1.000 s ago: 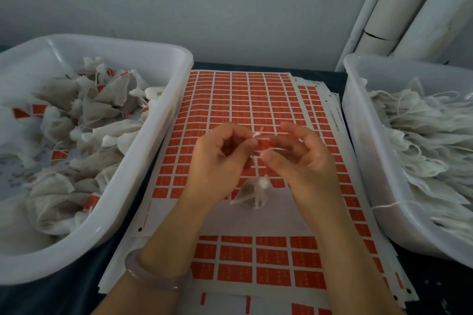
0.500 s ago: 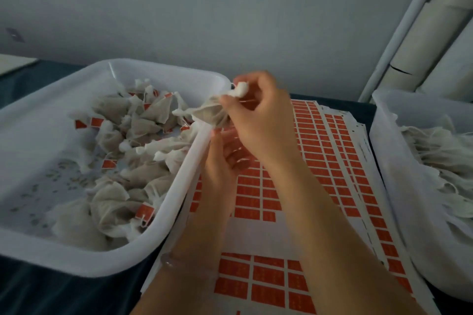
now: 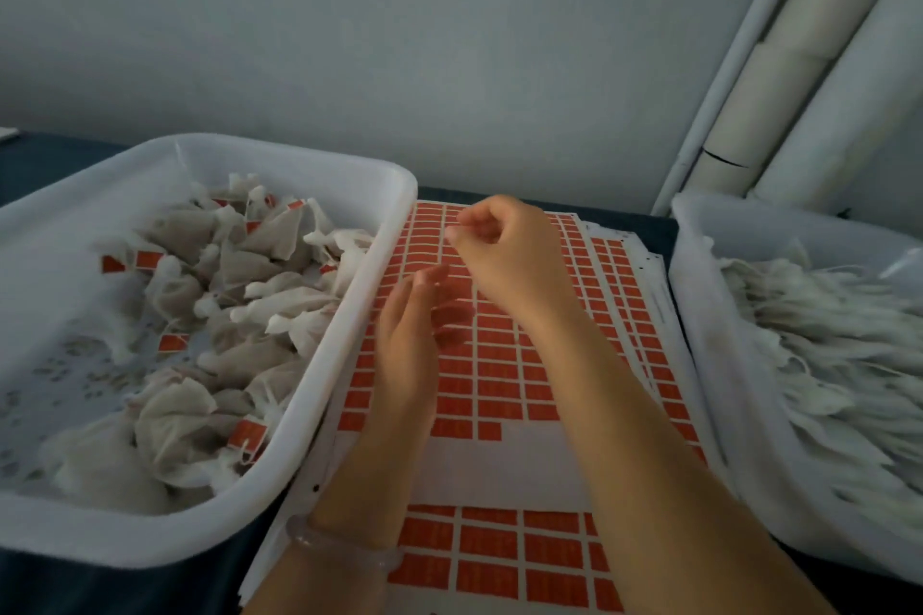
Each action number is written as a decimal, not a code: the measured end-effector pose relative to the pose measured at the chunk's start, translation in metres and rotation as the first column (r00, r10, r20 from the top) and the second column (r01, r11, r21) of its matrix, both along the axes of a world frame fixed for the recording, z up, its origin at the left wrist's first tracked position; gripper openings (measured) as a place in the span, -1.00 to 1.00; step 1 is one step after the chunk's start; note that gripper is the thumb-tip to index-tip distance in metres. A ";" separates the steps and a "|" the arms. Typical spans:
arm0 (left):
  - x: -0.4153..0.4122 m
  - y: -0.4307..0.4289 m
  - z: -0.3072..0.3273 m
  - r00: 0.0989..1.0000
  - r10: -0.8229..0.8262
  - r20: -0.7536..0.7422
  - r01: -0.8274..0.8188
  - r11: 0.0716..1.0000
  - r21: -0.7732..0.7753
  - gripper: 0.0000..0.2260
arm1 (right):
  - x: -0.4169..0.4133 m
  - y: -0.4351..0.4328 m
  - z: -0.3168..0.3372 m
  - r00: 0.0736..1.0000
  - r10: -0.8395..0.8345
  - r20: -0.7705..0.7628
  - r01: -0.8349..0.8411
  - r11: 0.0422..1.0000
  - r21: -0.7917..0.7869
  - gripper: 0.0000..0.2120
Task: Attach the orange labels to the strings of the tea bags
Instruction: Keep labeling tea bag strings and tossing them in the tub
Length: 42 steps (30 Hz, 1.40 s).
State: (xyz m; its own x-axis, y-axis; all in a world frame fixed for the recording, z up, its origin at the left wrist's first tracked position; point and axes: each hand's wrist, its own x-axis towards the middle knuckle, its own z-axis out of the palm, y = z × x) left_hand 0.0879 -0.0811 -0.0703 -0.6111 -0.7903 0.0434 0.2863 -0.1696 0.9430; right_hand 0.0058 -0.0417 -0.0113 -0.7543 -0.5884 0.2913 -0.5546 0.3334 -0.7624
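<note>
1. Right hand (image 3: 509, 260): fingers curled in toward the palm, thumb tip close to the forefinger. Nothing can be seen between them. The hand is over the far end of the label sheet (image 3: 499, 365), just beside the far corner of the left tub (image 3: 344, 340).
2. Left hand (image 3: 409, 345): released, fingers extended and somewhat blurred, holding nothing. It is above the sheet alongside the left tub's rim, nearer the person than the right hand. A pale bracelet (image 3: 339, 544) is on its wrist.
3. Orange labels: set in rows on the white sheet, which lies flat between the two tubs on top of more such sheets. A bare white strip (image 3: 499, 464) crosses the sheet under the forearms, with further rows of labels on its near side.
4. Left tub: white plastic, holding a loose heap of tea bags (image 3: 269, 310). Several show orange tags (image 3: 247, 432) on their strings.
5. Right tub (image 3: 709, 365): white plastic, filled with white tea bags (image 3: 824, 340) lying in a layered pile with loose strings. No orange shows among them.
6. Surroundings: both tubs and the sheets rest on a dark table cover (image 3: 50, 584). A plain grey wall (image 3: 349, 40) stands behind. White pipes (image 3: 799, 90) lean in the far right corner.
</note>
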 end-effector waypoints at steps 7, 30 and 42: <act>-0.063 0.061 0.043 0.945 -0.207 0.254 0.304 0.844 -0.441 -0.89 | -0.082 0.112 0.023 0.891 -0.431 -0.141 0.454 0.845 0.282 -0.77; -0.192 0.087 0.038 0.846 -0.240 0.475 0.491 0.697 -0.522 -0.68 | -0.169 0.162 -0.008 0.775 -0.540 -0.329 0.597 0.796 0.102 -0.82; -0.084 0.022 0.063 0.928 -0.307 0.209 0.372 0.786 -0.494 -0.78 | -0.065 0.106 0.057 0.996 -0.051 -0.073 0.056 0.997 0.060 -0.79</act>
